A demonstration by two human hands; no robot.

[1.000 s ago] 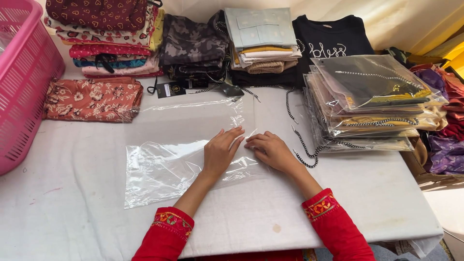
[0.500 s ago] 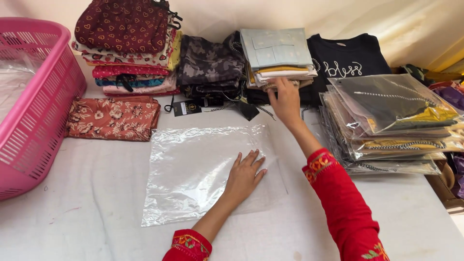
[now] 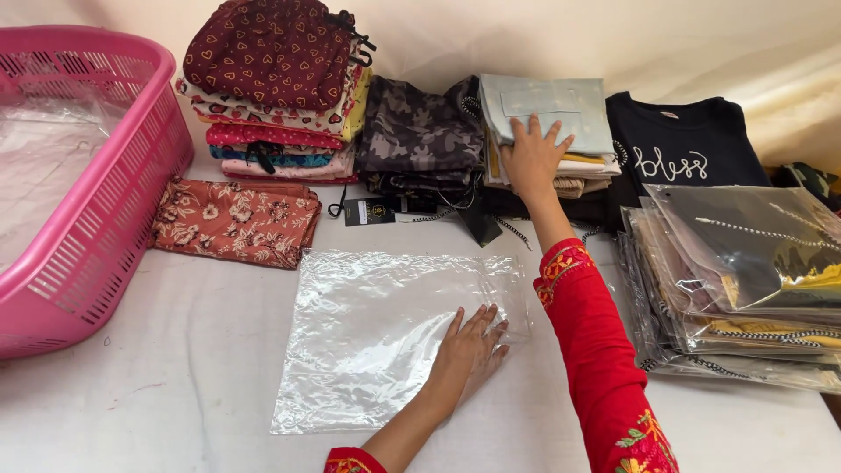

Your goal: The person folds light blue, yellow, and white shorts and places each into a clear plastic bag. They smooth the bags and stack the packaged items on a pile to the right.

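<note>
From the head camera I see my left hand [image 3: 473, 346] lying flat, fingers spread, on the right part of a clear plastic bag [image 3: 385, 337] spread on the white table [image 3: 175, 385]; it presses the bag and grips nothing. My right hand [image 3: 533, 156] reaches well beyond the bag, palm down and fingers open, resting on the pale grey-blue folded garment [image 3: 547, 109] that tops a middle stack; it closes on nothing. A small dark rectangular tag [image 3: 370, 210] lies just beyond the bag's far edge, below a camouflage stack [image 3: 419, 131]. On the right a pile of clear bagged garments [image 3: 745, 280] leans near my right sleeve. A pink basket [image 3: 96, 210] stands on the left, a rust floral garment [image 3: 236, 221] beside it
</note>
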